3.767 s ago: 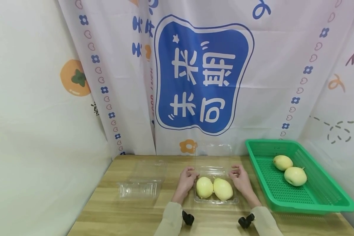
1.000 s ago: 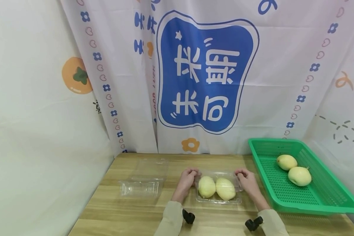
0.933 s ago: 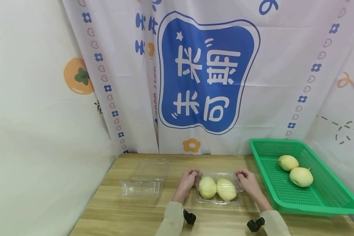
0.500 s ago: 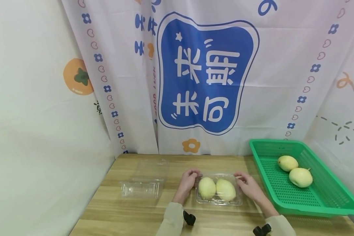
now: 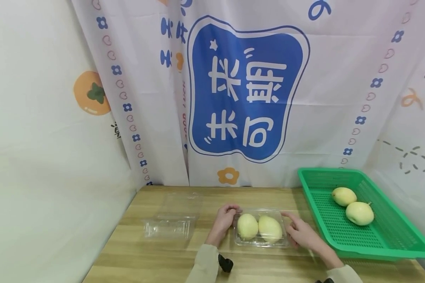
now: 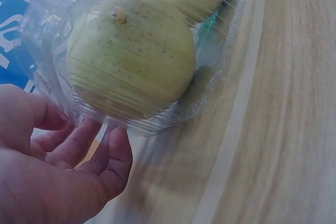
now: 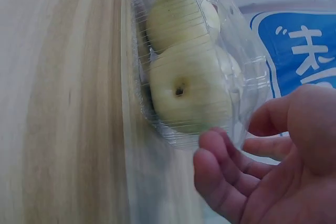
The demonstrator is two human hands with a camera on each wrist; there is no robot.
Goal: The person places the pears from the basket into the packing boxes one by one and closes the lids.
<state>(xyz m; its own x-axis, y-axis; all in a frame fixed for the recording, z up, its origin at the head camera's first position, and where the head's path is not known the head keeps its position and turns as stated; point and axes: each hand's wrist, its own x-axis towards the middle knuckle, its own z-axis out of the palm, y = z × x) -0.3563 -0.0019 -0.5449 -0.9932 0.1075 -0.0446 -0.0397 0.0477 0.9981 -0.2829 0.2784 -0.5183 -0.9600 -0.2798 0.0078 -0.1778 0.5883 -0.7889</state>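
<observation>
A clear plastic clamshell box (image 5: 262, 243) stands on the table with its lid down over two pale yellow pears: the left pear (image 5: 248, 226) and the right pear (image 5: 270, 228). My left hand (image 5: 225, 220) pinches the box's far left corner between thumb and fingertips, as the left wrist view shows close up. At the right side my right hand (image 5: 301, 232) has its index finger stretched toward the far right corner, touching or nearly touching it. Its other fingers are loosely bent beside the box wall in the right wrist view and hold nothing.
To the right stands a green plastic basket (image 5: 315, 212) with two more pears, one rear pear (image 5: 344, 196) and one front pear (image 5: 359, 213). Another clear clamshell box (image 5: 168, 228) lies open on the left of the wooden table (image 5: 134, 255). A printed cloth (image 5: 212, 169) hangs behind.
The box's lid, upright at first, has come down over the pears. My right hand has let go of the lid and shifted along the right side, its index finger now extended. The left hand stays by its corner.
</observation>
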